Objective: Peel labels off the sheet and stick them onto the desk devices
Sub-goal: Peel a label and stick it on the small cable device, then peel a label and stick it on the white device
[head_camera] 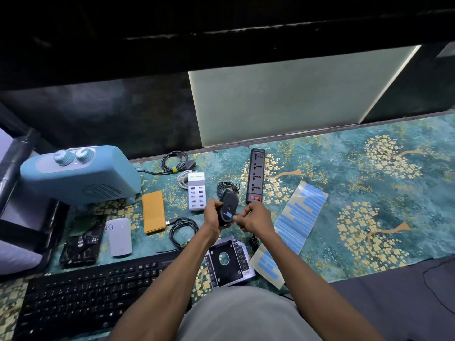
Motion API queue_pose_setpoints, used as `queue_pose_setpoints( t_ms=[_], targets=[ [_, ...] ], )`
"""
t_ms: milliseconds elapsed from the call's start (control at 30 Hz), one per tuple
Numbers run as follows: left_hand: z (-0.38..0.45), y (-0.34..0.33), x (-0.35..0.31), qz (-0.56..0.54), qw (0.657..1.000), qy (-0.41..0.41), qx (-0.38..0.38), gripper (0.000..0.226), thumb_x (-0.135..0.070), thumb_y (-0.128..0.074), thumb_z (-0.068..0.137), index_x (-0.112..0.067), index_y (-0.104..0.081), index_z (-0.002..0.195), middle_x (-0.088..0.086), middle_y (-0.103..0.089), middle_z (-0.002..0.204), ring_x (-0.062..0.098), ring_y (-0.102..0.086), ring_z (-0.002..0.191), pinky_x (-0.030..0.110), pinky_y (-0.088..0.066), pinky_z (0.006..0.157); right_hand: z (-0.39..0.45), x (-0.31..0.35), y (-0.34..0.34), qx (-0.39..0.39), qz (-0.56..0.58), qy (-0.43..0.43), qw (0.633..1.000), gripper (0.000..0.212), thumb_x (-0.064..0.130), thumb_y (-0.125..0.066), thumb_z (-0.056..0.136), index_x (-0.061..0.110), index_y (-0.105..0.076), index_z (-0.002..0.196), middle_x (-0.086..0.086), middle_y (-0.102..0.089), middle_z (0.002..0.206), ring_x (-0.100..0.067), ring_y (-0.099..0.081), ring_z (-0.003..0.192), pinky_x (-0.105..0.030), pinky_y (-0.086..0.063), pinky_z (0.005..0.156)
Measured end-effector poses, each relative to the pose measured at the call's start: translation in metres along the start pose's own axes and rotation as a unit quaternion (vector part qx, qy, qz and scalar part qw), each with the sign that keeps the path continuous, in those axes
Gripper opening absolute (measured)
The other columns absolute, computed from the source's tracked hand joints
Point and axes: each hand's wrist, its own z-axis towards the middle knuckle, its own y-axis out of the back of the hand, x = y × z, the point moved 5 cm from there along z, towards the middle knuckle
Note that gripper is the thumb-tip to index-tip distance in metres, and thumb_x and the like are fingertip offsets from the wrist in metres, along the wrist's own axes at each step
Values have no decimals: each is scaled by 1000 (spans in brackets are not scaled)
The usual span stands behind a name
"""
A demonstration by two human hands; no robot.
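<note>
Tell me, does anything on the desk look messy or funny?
A little. The label sheet lies slanted with its far end curling up off the desk, and a second sheet hangs at the desk's near edge. Nothing looks spilled or broken.

The counter point(369, 183) wears a teal floral cover. On it, far left, stands a blue heater point(78, 175); near left lies a black keyboard point(98, 291); a power strip point(256, 175) lies mid-counter, with blue label sheets point(299, 212) to its right.
</note>
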Motion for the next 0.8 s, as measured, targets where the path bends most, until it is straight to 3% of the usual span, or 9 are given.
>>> queue_pose_setpoints(
  t_ms=[100,167,267,333,467,633,700,800],
  targets=[
    [2,-4,-16,166,980,-99,-37,30,-32,-40,95,-11,-58,85,9,-63,75,25,-49,66,28,-32,54,-3,-12,8,-34,-32,-14,999,16,1,-79,82,6,-64,81,-6,-66,80,-24,-67,74,-37,-60,71],
    [-2,-12,-22,336,926,-165,-50,25,-38,-53,91,-15,-54,100,4,-57,85,23,-52,72,28,-36,55,-5,-19,15,-57,-26,-28,998,10,6,-78,83,7,-68,84,-4,-67,80,-22,-66,72,-35,-57,69],
    [-4,-18,-10,541,814,-189,-92,63,-48,-71,74,-21,-41,122,7,-51,106,26,-53,92,37,-50,75,-7,-26,27,-97,-20,-43,994,6,16,-74,87,15,-68,85,-1,-68,81,-23,-67,76,-40,-57,71],
    [-5,-22,5,600,773,-177,-110,79,-51,-79,68,-18,-39,128,14,-50,116,33,-53,105,43,-52,84,-11,-34,36,-120,-27,-57,991,4,20,-69,89,16,-68,87,-2,-69,84,-24,-66,78,-43,-58,72],
    [-4,-26,19,595,772,-173,-143,88,-59,-80,71,-11,-39,132,20,-48,126,40,-54,112,45,-49,88,-25,-63,58,-168,-37,-93,981,4,20,-67,89,19,-66,94,-4,-70,100,-27,-64,86,-41,-55,69],
    [-4,-34,19,556,796,-174,-166,100,-61,-85,65,-4,-37,132,22,-45,128,41,-57,108,46,-52,89,-50,-106,77,-198,-69,-195,958,37,21,-71,86,21,-55,120,-12,-43,131,-35,-43,124,-36,-40,79],
    [-9,-38,19,560,791,-167,-181,100,-62,-85,63,-4,-37,129,21,-45,126,40,-56,107,47,-52,86,-59,-118,79,-205,-49,-220,953,45,20,-72,86,22,-49,125,-12,-40,133,-35,-42,124,-38,-39,79],
    [-24,-43,14,603,736,-215,-220,83,-53,-78,67,-8,-37,124,18,-48,118,36,-51,105,48,-48,85,-60,-127,77,-217,13,-226,950,51,25,-75,88,21,-44,128,-12,-40,131,-34,-52,103,-37,-41,75]
  ],
)
